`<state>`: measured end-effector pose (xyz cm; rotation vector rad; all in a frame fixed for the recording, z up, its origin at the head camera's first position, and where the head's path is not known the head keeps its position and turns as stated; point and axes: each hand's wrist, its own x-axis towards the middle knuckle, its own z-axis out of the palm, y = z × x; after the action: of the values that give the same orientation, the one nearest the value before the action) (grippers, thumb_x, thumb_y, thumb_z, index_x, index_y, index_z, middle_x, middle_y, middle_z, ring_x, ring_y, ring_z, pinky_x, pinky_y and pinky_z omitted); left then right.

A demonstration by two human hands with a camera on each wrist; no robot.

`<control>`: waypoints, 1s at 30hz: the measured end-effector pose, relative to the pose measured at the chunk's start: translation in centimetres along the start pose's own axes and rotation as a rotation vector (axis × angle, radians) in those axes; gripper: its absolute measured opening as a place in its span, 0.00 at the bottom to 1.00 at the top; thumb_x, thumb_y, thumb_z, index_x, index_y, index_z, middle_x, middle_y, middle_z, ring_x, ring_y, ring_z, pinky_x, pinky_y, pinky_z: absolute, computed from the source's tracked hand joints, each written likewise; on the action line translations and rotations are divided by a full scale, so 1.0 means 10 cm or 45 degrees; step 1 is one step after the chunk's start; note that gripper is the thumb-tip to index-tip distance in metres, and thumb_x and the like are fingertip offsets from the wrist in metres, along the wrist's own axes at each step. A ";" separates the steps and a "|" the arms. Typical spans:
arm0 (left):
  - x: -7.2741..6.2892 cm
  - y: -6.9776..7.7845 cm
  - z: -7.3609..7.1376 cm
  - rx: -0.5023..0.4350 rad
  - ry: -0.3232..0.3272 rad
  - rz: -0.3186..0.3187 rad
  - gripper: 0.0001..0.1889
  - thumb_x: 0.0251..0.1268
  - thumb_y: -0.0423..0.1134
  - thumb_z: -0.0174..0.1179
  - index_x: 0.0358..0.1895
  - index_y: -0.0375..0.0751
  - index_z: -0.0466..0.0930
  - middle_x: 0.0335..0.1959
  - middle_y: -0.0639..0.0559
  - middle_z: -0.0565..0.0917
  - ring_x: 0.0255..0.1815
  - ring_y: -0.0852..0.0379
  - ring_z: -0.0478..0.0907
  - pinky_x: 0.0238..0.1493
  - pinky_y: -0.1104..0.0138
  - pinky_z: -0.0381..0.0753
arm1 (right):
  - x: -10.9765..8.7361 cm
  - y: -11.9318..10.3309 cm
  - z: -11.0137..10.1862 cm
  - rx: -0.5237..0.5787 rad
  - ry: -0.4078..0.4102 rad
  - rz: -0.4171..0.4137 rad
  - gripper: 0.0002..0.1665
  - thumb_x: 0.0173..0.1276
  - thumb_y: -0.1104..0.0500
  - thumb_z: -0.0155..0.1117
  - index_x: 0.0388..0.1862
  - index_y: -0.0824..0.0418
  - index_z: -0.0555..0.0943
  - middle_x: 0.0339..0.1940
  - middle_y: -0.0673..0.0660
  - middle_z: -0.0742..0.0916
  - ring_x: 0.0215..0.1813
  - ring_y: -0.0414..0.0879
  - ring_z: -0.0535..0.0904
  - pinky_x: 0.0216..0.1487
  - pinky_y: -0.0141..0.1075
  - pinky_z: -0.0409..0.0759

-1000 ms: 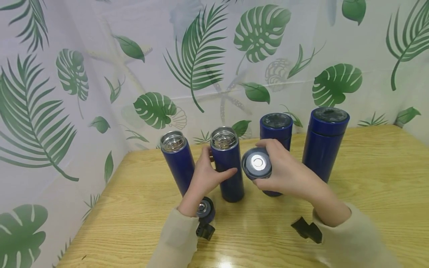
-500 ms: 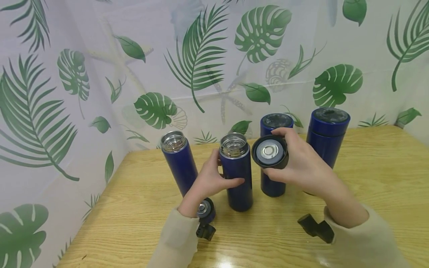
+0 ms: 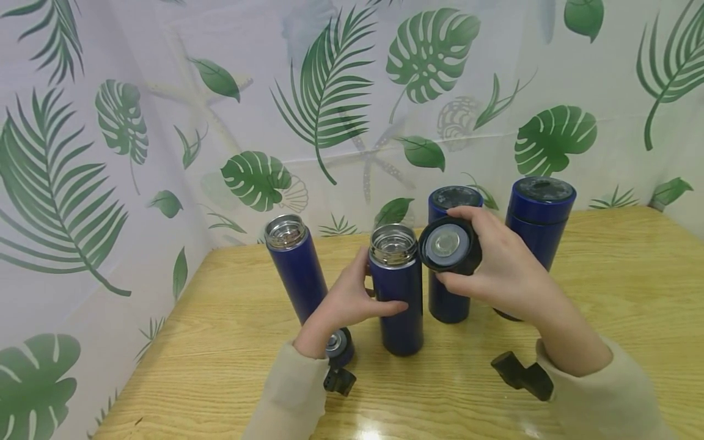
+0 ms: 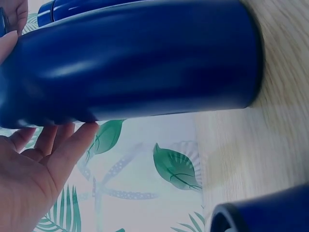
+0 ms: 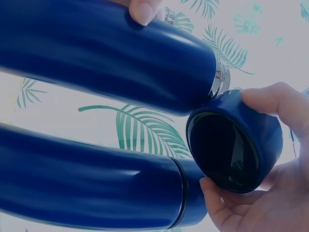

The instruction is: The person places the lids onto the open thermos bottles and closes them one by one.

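Observation:
My left hand (image 3: 354, 299) grips a dark blue thermos (image 3: 403, 311) round its body, thumb across the front. The thermos has no lid on, and its steel mouth is bare. Just right of that mouth, my right hand (image 3: 503, 266) holds the lid (image 3: 467, 250) by its sides, its grey inner face with a silver disc turned towards the head view. In the right wrist view the lid's dark glossy top (image 5: 224, 150) shows, and its rim is close to or touching the thermos (image 5: 145, 63). The left fingers (image 4: 72, 145) are partly hidden behind the thermos in the left wrist view.
A second lidless blue thermos (image 3: 297, 269) stands to the left. Its loose lid (image 3: 340, 348) lies on the wooden table (image 3: 220, 366) by the left wrist. Two lidded thermoses, one (image 3: 450, 299) behind the right hand and one (image 3: 536, 226) farther right, stand before a leaf-patterned cloth (image 3: 341, 73).
The left hand has brought the lidless thermos to the right and nearer. The right hand has moved right and slightly up with the lid, tilting it; over the last half second both shift only slightly.

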<state>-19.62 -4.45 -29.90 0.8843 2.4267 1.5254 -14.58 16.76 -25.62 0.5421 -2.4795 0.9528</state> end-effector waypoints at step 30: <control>0.14 -0.31 0.01 -0.085 -0.147 0.080 0.48 0.39 0.32 0.71 0.65 0.53 0.51 0.55 0.54 0.68 0.49 0.56 0.68 0.40 0.62 0.76 | 0.05 -0.12 0.00 0.252 0.037 -0.031 0.46 0.43 0.68 0.72 0.60 0.63 0.58 0.53 0.63 0.70 0.43 0.56 0.75 0.41 0.50 0.75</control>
<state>-21.93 -4.58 -32.42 1.0152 2.2750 1.5213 -14.40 15.88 -24.73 0.6154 -2.3619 1.1954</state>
